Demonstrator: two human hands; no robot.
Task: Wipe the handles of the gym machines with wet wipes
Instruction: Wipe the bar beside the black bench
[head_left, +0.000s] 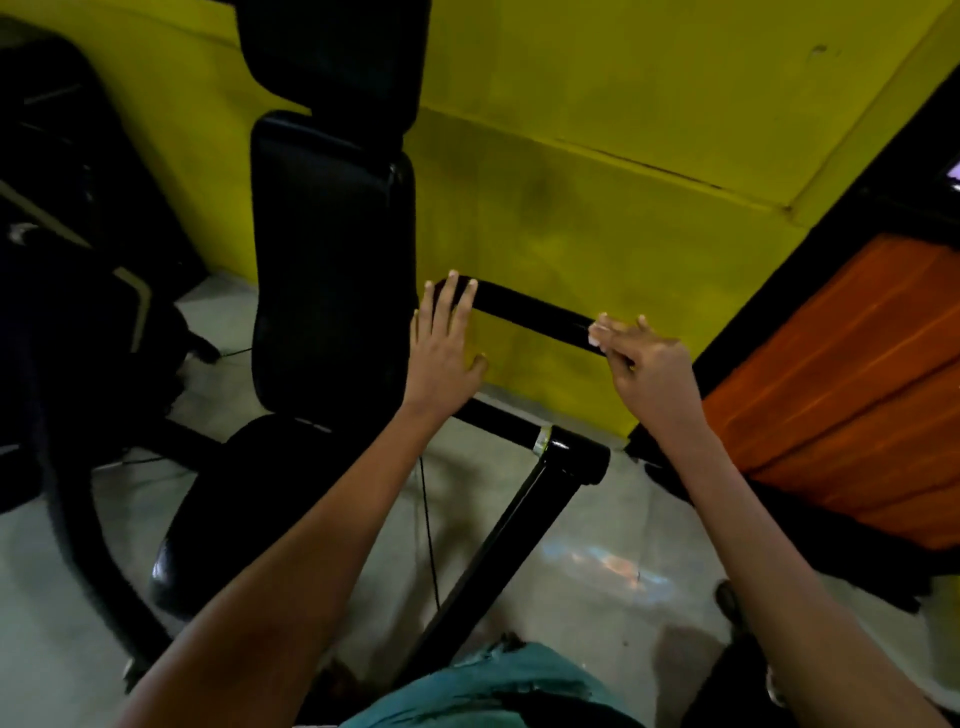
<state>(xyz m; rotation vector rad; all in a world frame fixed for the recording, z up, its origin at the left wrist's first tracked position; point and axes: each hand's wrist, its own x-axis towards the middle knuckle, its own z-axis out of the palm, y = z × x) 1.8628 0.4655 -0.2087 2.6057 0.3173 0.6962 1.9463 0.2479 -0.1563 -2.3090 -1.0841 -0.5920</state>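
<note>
A black padded handle (530, 312) of a gym machine runs across the middle of the view, in front of a yellow wall. My left hand (441, 348) is flat, its straight fingertips lying on the handle's left end. My right hand (644, 358) is at the handle's right end, with a small white wet wipe (605, 330) pinched in its fingertips and pressed on the handle.
The machine's black back pad (332, 260) and seat (244, 499) stand to the left. A black steel frame tube (498, 551) runs down toward me. An orange panel (857, 395) is at the right. Another dark machine (62, 270) fills the left side. A cable lies on the grey floor.
</note>
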